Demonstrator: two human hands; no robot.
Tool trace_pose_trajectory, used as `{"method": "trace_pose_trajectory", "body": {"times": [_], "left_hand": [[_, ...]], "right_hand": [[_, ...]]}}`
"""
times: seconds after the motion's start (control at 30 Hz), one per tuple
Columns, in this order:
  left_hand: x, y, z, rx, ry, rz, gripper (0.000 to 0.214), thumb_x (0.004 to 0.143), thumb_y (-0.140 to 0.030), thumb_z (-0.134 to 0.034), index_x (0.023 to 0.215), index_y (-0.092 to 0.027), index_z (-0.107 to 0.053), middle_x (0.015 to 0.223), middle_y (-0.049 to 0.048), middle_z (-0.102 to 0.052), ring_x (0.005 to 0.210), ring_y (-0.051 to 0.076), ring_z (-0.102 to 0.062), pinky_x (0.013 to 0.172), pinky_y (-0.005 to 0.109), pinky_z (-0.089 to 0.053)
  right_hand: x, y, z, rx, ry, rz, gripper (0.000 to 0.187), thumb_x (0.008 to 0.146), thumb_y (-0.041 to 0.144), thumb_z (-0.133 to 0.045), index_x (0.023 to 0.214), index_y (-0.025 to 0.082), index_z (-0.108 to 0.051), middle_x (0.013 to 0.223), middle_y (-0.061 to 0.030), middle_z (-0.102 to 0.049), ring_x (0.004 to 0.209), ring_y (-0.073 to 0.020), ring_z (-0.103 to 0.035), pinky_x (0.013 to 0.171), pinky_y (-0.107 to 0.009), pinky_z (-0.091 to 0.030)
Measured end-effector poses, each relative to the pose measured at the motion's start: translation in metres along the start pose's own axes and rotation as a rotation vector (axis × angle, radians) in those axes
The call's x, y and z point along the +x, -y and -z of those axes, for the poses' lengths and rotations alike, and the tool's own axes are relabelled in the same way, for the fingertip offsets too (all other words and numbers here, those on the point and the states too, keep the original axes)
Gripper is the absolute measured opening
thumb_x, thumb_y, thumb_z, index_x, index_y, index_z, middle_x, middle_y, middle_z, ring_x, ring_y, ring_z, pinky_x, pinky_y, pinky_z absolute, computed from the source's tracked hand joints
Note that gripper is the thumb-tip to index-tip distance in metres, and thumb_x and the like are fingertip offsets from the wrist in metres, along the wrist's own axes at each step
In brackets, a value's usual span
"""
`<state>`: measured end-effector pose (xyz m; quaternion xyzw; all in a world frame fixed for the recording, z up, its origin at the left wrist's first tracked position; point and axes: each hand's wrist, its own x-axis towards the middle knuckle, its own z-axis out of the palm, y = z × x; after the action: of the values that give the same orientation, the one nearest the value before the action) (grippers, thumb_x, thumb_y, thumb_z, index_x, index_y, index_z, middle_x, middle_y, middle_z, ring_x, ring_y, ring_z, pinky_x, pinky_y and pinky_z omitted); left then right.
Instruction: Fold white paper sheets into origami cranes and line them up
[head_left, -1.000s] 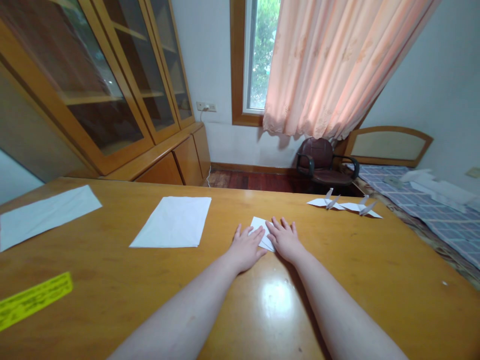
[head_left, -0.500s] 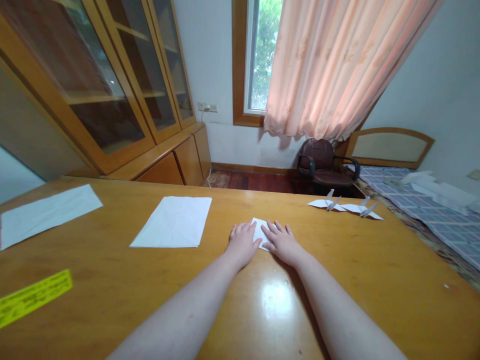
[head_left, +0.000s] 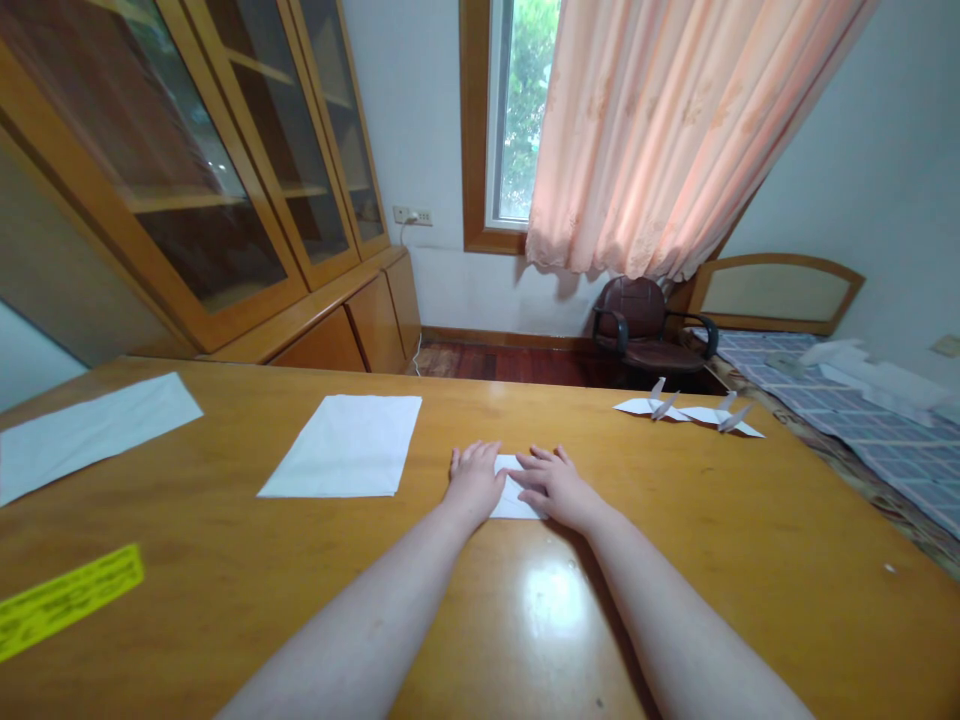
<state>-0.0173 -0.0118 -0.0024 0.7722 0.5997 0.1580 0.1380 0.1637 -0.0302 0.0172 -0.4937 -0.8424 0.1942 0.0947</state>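
Bird-shaped pair: two white folded-paper birds, side by side near the far right edge of the glossy yellow-brown wooden table, points standing up; they look finished.
Paper at centre: here's the live piece, a small white folded paper packet, flat on the table between and partly beneath the hands, a slanting crease or edge just visible.
Folding so far: I'd call it partway, already compact, with none of the raised points the birds show; the exact fold count can't be read under those fingers.
Unworked paper: over on the left, a large white four-cornered paper sheet and a long white paper strip, both lying flat and well apart from the packet.
Left hand: the bare left hand lies palm down over the packet's left side, fingers reaching forward, thumb inward, nothing clenched.
Right hand: the bare right hand comes over the right side, fingers spread and angled inward, pressing rather than gripping, by the look.
Forearms: both stretched forward, converging on the packet, fingertips of the two hands close together.
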Motion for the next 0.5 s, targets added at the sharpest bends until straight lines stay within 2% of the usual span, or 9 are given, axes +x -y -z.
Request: {"method": "trace_pose_trajectory", "body": {"times": [0.17,0.3,0.5], "left_hand": [[-0.0021,-0.003,0.002,0.019,-0.035,-0.031,0.04,0.083,-0.028,-0.049,0.122,-0.022,-0.049,0.123,0.0075,-0.056,0.117,0.024,-0.045,0.107,0.048,-0.018],[-0.004,-0.0059,0.0048,0.035,-0.042,-0.034,0.039,0.08,-0.026,-0.053,0.119,-0.02,-0.051,0.118,0.0086,-0.058,0.112,0.024,-0.048,0.103,0.042,-0.027],[-0.0022,-0.0062,0.0075,-0.11,-0.065,-0.001,0.04,0.076,-0.02,-0.056,0.116,-0.019,-0.053,0.113,0.0085,-0.058,0.106,0.023,-0.051,0.095,0.036,-0.037]], "right_hand": [[-0.0001,-0.0029,-0.0026,-0.011,-0.046,0.07,0.031,0.084,0.037,-0.055,0.114,0.037,-0.06,0.135,-0.0035,-0.048,0.129,-0.0276,-0.034,0.104,-0.058,-0.011],[0.0008,-0.0055,-0.0054,0.012,-0.085,0.14,0.025,0.083,0.035,-0.056,0.107,0.035,-0.064,0.129,-0.0037,-0.054,0.123,-0.0256,-0.042,0.104,-0.055,-0.016],[0.0026,-0.0045,-0.0051,0.082,-0.141,0.282,0.021,0.086,0.03,-0.053,0.101,0.029,-0.068,0.118,-0.0055,-0.062,0.109,-0.0195,-0.055,0.099,-0.04,-0.032]]}}
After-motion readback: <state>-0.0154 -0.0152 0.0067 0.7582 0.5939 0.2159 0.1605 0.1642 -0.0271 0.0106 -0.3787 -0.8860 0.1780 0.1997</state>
